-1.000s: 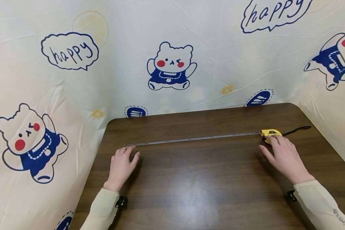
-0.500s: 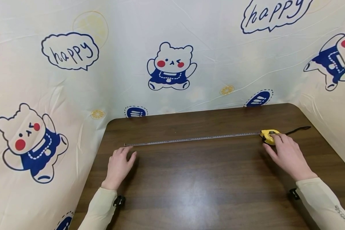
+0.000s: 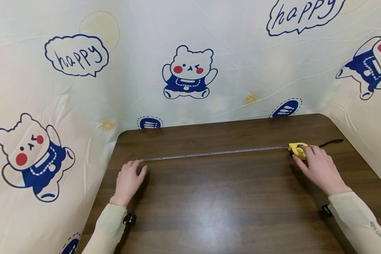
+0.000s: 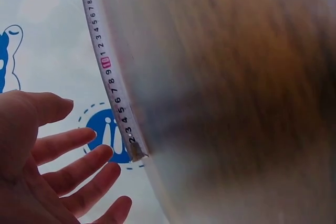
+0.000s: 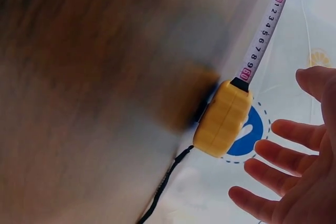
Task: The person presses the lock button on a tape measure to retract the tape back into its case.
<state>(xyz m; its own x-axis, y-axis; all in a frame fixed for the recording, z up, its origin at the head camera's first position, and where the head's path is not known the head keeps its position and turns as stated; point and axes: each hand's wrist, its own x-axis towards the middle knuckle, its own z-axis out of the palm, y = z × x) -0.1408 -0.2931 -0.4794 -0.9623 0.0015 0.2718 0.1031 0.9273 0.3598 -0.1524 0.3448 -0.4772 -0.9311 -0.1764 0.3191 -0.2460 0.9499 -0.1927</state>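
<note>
A yellow tape measure [image 3: 296, 150] with a black wrist strap [image 3: 331, 142] lies at the right of the dark wooden table. Its white blade [image 3: 209, 153] runs out leftward across the tabletop. My left hand [image 3: 127, 181] is beside the blade's hooked end, fingers spread and relaxed; the left wrist view shows a gap between the fingertips and the hook [image 4: 137, 156]. Close by the case, my right hand [image 3: 320, 169] has its fingers extended and apart. In the right wrist view nothing is held, and the blade reads about 60 at the case mouth.
A patterned cloth [image 3: 235, 63] with cartoon bears surrounds the table on the back and both sides. The table's [image 3: 197, 197] back edge runs behind the tape, and its right edge lies near the strap. Dark cameras sit on both wrists.
Both hands have drawn slightly outward, the left hand to the left and the right hand to the right, off the top of the case. The tape measure stays in place.
</note>
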